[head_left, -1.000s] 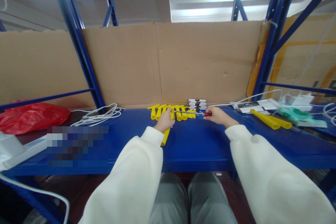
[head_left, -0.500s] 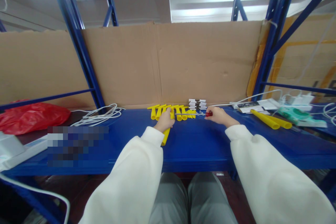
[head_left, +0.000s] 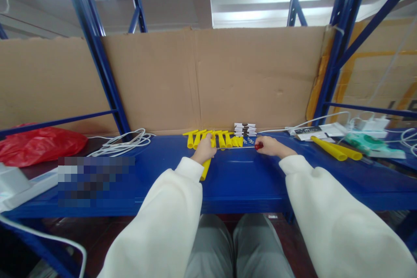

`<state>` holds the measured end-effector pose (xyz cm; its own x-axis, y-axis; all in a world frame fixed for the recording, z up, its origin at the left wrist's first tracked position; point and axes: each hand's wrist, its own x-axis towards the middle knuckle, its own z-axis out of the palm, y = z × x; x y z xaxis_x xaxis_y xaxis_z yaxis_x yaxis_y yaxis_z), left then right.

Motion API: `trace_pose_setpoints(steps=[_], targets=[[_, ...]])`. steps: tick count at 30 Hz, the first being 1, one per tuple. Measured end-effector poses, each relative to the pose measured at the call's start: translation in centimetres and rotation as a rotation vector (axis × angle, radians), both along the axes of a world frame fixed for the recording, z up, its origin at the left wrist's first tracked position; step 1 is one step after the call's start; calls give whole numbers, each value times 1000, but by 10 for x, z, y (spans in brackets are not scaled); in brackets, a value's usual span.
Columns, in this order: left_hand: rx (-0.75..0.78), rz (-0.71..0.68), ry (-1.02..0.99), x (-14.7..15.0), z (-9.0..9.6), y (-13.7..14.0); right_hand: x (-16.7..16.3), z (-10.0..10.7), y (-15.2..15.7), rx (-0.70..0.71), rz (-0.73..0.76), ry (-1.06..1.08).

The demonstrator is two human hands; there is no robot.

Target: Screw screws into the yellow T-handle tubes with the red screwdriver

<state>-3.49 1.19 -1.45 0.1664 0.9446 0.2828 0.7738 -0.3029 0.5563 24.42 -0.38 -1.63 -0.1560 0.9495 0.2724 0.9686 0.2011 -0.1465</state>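
Note:
My left hand point(head_left: 204, 150) is closed around a yellow plastic tapered tube point(head_left: 206, 171), whose lower end sticks out below the palm. In my right hand point(head_left: 271, 145) is the red handle of a screwdriver point(head_left: 259, 146). Its thin shaft lies level and points left, with the tip by my left hand; contact with the yellow tube cannot be made out. Behind my hands lies a row of yellow T-shaped pieces point(head_left: 222, 140), with smaller yellow parts point(head_left: 238, 142) at the right end. Tiny shiny bits like screws point(head_left: 250, 140) lie beside them. Behind these is a stack of white-and-dark pieces point(head_left: 245, 130).
Two yellow tubes point(head_left: 334, 149) lie on the blue tabletop point(head_left: 241, 182) to the right, near a green-and-white packet point(head_left: 373, 143). Coiled white cable point(head_left: 130, 142), a red bag point(head_left: 42, 144) and a power strip point(head_left: 35, 184) are at left. Cardboard point(head_left: 228, 78) walls the back.
My right hand has tilted the screwdriver; the shaft and its red handle have come slightly toward me. My left hand has stayed in place on the yellow tube.

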Motion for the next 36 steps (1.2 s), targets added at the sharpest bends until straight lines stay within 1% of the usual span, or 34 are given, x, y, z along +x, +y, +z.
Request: trace_pose_setpoints(steps=[4, 7, 11, 14, 19, 23, 25, 29, 33, 36], targets=[[18, 7, 10, 0, 0, -1, -5, 4, -5, -27, -46, -31], [39, 14, 20, 1, 1, -1, -8, 5, -8, -60, -38, -37], [65, 10, -5, 1, 2, 0, -7, 0, -5, -74, -3, -20], [80, -24, -39, 1, 2, 1, -5, -6, -1, -84, 33, -2], [147, -98, -124, 3, 1, 0, -4, -10, 4, -93, 63, 34], [131, -122, -151, 5, 0, -2, -6, -8, 3, -104, 100, 62], [112, -149, -182, 6, -1, -3, -9, -6, 1, -70, 98, 68], [94, -211, -212, 9, -5, 0, -22, -2, -2, 98, 95, 74], [140, -253, -154, 11, -6, 0, -38, -1, -3, 264, 190, 91], [213, -290, -99, 14, -5, -2, -50, -1, -6, 348, 280, 102]])
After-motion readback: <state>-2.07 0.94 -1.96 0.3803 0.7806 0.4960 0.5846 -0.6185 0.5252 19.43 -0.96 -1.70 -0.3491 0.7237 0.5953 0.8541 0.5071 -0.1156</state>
